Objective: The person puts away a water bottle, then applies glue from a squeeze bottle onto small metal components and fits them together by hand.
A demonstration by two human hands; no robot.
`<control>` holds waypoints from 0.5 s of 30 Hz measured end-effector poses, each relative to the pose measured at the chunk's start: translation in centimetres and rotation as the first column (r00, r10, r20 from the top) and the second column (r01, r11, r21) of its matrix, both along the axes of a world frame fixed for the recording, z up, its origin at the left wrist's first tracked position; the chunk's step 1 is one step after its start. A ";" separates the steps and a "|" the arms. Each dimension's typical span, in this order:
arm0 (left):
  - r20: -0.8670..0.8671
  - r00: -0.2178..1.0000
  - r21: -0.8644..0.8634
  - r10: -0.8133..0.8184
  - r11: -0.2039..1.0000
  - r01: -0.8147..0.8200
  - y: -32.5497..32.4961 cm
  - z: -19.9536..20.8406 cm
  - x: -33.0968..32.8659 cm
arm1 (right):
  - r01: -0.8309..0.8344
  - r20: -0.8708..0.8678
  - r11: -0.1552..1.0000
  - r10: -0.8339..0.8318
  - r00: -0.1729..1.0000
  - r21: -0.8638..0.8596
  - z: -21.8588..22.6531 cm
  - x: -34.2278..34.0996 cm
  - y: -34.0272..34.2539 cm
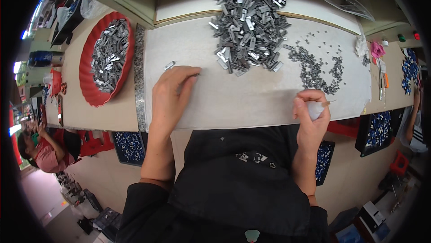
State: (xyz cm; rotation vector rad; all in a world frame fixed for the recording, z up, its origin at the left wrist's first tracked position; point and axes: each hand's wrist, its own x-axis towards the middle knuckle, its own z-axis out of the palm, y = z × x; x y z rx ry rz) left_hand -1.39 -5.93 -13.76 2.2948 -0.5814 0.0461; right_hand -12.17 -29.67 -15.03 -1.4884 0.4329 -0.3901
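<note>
My left hand (169, 94) is over the left part of the white work surface (215, 103). Its thumb and index finger pinch a small dark piece, mostly hidden at the fingertips. Just beyond the knuckles lies a single silvery metal piece (169, 65). Near the front edge on the right, my right hand (311, 124) is wrapped round a small whitish squeeze bottle (315, 110) with a thin needle tip pointing right. Beyond that hand are scattered small dark metal parts (312, 70). A large heap of flat grey metal pieces (251, 27) rises at the back middle.
On the left stands a red fluted basin (85, 79) filled with similar metal pieces. A clear plastic bag (336, 0) lies at the back right. To the right are a pink cloth (377, 49) and thin tools (383, 79). Other people sit at both sides.
</note>
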 end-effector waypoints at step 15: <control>0.164 0.964 0.145 -0.207 0.972 0.184 -3.3 -0.4 1.7 | 0.006 -0.012 1.000 -0.006 1.000 0.000 -0.2 -0.9 -0.1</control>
